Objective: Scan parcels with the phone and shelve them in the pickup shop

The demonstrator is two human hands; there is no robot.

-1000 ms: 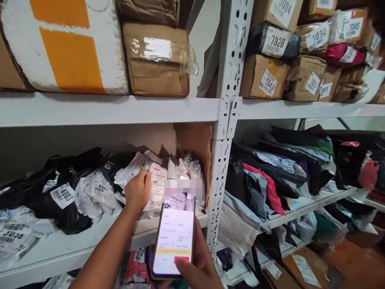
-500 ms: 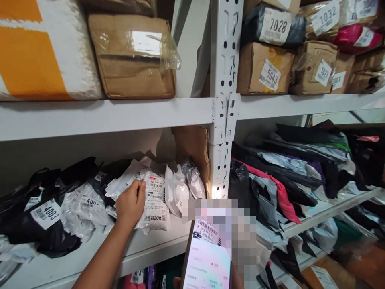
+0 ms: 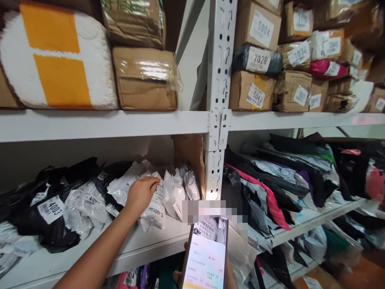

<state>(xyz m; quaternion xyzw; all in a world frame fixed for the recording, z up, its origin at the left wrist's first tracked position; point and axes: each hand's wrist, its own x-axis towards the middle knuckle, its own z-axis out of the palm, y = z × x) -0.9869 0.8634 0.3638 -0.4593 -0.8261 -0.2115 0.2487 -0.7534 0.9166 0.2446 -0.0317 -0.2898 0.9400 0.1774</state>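
Observation:
My left hand [image 3: 142,195] reaches onto the shelf with its fingers pinched at the upper edge of a white plastic parcel bag [image 3: 153,212]. The hand hides part of its printed label. In my right hand [image 3: 231,277] is a smartphone [image 3: 204,253], held upright near the bottom of the view. Its screen shows a parcel label above lines of text. Just right of the parcel bag stand more whitish bags [image 3: 175,192]. To its left lie a crumpled white bag [image 3: 87,206] and a black bag labelled 4003 [image 3: 48,224].
A white perforated post [image 3: 215,172] divides the shelving. Cardboard boxes [image 3: 146,90] and a white-and-orange package [image 3: 99,60] fill the upper level. Numbered boxes [image 3: 252,90] stand at upper right, above stacked dark and grey bags [image 3: 270,172]. A greyish bag [image 3: 243,253] shows behind the phone.
My left hand has moved right and slightly up, and now covers more of the parcel's label. The camera view has shifted, showing more of the upper shelf.

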